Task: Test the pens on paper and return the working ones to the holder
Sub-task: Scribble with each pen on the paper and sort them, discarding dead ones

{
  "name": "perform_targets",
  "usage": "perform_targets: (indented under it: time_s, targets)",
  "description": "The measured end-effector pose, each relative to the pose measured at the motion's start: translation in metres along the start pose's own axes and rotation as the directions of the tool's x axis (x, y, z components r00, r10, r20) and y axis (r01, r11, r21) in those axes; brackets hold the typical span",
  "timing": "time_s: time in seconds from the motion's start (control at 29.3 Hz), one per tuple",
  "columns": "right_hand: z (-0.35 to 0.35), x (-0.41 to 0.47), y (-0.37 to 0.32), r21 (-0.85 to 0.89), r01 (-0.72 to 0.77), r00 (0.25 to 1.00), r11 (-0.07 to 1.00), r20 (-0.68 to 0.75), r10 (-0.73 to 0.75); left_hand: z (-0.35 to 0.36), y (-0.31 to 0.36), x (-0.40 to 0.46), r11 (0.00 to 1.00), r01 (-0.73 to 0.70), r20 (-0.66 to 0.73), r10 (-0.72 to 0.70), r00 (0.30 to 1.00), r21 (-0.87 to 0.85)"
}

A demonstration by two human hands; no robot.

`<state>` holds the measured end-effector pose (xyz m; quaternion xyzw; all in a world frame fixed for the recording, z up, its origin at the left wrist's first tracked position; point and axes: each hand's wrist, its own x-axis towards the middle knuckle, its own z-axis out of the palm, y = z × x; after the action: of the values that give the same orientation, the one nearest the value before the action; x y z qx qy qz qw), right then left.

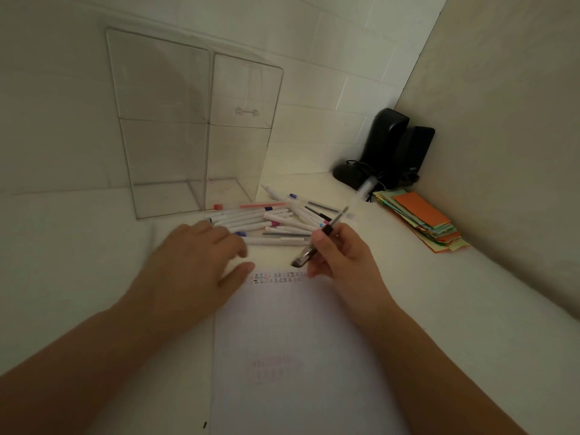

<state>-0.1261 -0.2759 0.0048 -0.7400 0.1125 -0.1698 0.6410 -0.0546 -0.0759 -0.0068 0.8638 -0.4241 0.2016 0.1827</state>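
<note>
left hand [201, 262]: flat, fingers relaxed | right hand [342, 255]: fingers pinching, raised

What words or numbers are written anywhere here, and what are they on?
None can be read.
Paper: two rows of small pen marks near the top, too small to read.
Paper, lower down: faint pinkish marks, too blurred.
Pens: no readable print.
Black speakers: no readable label.

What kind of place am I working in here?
Probably a desk set in a corner of a home or office: black speakers against the tiled wall, a stack of coloured paper notes, a clear acrylic holder and loose pens.
</note>
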Motion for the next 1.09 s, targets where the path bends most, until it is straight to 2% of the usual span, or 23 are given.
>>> perform_targets:
  time_s: [0.07,0.17,0.31,0.44,0.55,0.68,0.82,0.96,1.03,1.09]
  targets:
    - [0.004,-0.005,-0.001,0.158,-0.053,0.985,0.986,0.172,0.025,0.007,0.016,-0.002,0.988,-0.048,0.012,0.05,0.999,-0.144]
    - [0.01,-0.009,0.0,0.126,0.002,0.94,0.992,0.338,-0.044,0.017,0.029,-0.005,0.968,-0.03,0.072,0.049,0.996,-0.248]
    - [0.012,-0.01,0.001,0.05,0.039,0.915,0.998,0.4,-0.056,0.022,0.019,0.003,0.889,0.06,0.086,-0.023,0.996,-0.453]
    - [0.011,-0.009,0.002,0.07,0.04,0.918,0.997,0.391,-0.064,0.021,0.024,0.003,0.794,0.095,0.162,0.005,0.987,-0.6]
    - [0.011,-0.009,0.002,0.111,0.012,0.921,0.994,0.385,-0.054,0.024,0.024,0.001,0.825,0.042,0.149,0.051,0.988,-0.564]
    - [0.014,-0.012,0.0,0.069,0.028,0.927,0.997,0.372,-0.052,0.024,0.023,-0.002,0.899,-0.049,0.066,0.086,0.994,-0.435]
    - [0.014,-0.013,-0.001,0.175,-0.034,0.91,0.984,0.413,-0.042,0.024,0.023,-0.001,0.894,-0.06,0.035,0.085,0.996,-0.443]
    - [0.011,-0.013,-0.001,0.202,-0.038,0.897,0.979,0.438,-0.056,0.022,0.024,0.0,0.917,-0.078,0.029,0.097,0.995,-0.392]
    - [0.008,-0.011,-0.003,0.212,-0.032,0.894,0.977,0.443,-0.067,0.018,0.025,0.001,0.918,-0.026,0.059,0.053,0.997,-0.395]
    - [0.001,-0.008,-0.005,0.279,-0.061,0.933,0.958,0.358,-0.045,0.014,0.022,0.0,0.908,0.098,0.101,-0.062,0.993,-0.407]
